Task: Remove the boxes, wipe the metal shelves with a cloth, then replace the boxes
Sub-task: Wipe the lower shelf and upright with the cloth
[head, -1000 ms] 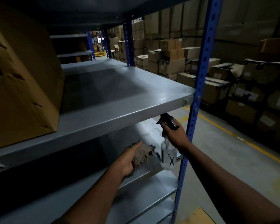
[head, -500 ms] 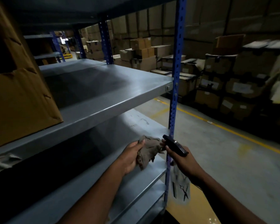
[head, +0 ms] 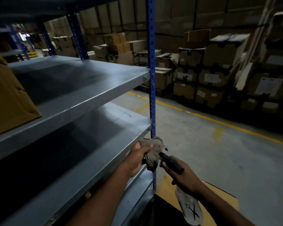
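My left hand (head: 138, 156) grips a crumpled brown cloth (head: 153, 151) just off the front right corner of the lower grey metal shelf (head: 95, 136). My right hand (head: 185, 176) holds a clear spray bottle (head: 190, 207) with a black nozzle that points at the cloth from a few centimetres away. Above the lower shelf runs a second grey shelf (head: 82, 85). A brown cardboard box (head: 8, 98) stands on that upper shelf at the far left, partly cut off by the frame edge.
A blue perforated upright (head: 151, 70) stands at the shelves' right front corner, right behind the cloth. Stacks of cardboard boxes (head: 211, 69) line the far side of a concrete aisle (head: 219, 144) with yellow floor lines. A yellow floor patch (head: 219, 193) lies below my right arm.
Both hands have drawn back from the lower shelf to its front corner. The spray bottle has dropped from upright beside the post to tilted, nozzle at the cloth. The view has swung right.
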Available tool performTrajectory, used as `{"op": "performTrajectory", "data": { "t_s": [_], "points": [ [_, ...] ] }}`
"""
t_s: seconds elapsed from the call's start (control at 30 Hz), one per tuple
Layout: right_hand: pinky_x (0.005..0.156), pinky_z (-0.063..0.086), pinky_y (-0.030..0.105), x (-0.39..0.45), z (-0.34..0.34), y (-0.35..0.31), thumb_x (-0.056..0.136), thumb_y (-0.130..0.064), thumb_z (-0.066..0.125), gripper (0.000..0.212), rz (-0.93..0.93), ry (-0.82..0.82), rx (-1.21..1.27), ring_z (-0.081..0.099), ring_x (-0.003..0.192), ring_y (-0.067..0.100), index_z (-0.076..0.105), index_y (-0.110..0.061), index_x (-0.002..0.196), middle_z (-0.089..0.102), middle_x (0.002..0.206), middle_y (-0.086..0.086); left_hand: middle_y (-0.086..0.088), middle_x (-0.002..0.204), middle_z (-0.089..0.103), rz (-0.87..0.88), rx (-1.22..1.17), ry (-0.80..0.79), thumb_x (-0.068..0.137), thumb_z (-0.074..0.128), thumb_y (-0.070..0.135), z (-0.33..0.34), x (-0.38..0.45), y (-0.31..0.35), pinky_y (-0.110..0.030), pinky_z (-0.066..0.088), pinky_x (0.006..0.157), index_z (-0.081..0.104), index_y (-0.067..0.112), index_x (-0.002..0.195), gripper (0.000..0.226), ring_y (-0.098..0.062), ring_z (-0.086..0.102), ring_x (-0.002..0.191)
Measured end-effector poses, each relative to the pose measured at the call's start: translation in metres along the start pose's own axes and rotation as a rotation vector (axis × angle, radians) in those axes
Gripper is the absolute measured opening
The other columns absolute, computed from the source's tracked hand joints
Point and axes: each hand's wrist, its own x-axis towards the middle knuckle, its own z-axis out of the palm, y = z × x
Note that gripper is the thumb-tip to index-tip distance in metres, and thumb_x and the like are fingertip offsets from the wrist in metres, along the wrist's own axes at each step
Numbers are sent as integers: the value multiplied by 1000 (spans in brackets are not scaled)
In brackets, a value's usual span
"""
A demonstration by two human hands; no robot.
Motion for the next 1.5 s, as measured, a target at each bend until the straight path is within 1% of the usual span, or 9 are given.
{"op": "performTrajectory", "data": {
  "t_s": [0.13,0.27,0.43,0.57,0.7,0.9,1.07,1.33,1.5],
  "points": [
    [69,56,44,6,-6,7,88,-68,49,41,-22,44,-83,64,78,13,61,-30,95,65,88,-5,-15,120,68,41,46,-73,96,49,0,11,6,4,-40,53,90,56,8,124,30,-30,65,109],
    [70,55,49,12,-18,13,83,-72,50,47,-34,90,-23,64,80,18,60,-28,91,64,83,-2,-13,117,69,40,56,-108,97,44,0,26,16,13,-34,53,83,60,13,120,31,-25,67,104],
    [74,56,47,23,-39,10,88,-60,52,29,-81,86,-4,62,81,15,61,-34,97,64,92,-6,-11,120,68,55,93,-114,98,43,0,45,30,16,-35,53,86,59,15,123,33,-25,65,107],
    [69,54,49,31,-51,16,94,-49,57,20,-79,116,-47,60,73,19,60,-30,87,62,83,-2,-11,125,66,46,111,-97,99,43,4,58,42,16,-43,49,94,54,15,132,36,-29,63,115],
    [73,55,48,34,-66,25,95,-47,56,16,-86,105,-47,59,75,19,58,-31,94,59,84,-3,-7,116,70,63,88,-74,100,44,5,67,50,21,-40,52,93,54,13,130,33,-23,68,106],
    [68,52,46,22,-74,49,78,-79,49,53,-8,89,-46,59,69,20,60,-27,84,61,78,0,-9,115,70,84,46,-57,99,44,3,73,57,23,-36,56,86,56,11,128,32,-23,69,102],
    [72,56,46,25,-76,45,94,-47,57,17,-68,36,-50,60,73,15,61,-31,92,61,84,-5,-12,118,69,66,35,-52,99,44,3,80,61,20,-33,57,82,55,8,129,32,-24,69,102],
    [70,57,49,38,-88,43,93,-51,58,20,-88,223,38,63,78,14,63,-32,93,64,86,-6,-14,123,67,58,33,-77,100,43,2,84,64,16,-34,56,88,57,12,125,30,-25,67,108],
    [69,55,52,27,-84,57,88,-61,55,34,-9,171,39,63,78,23,62,-28,89,65,84,0,-13,125,66,45,39,-64,100,43,4,81,66,14,-41,52,97,54,11,129,32,-28,64,114]
  ]
}}
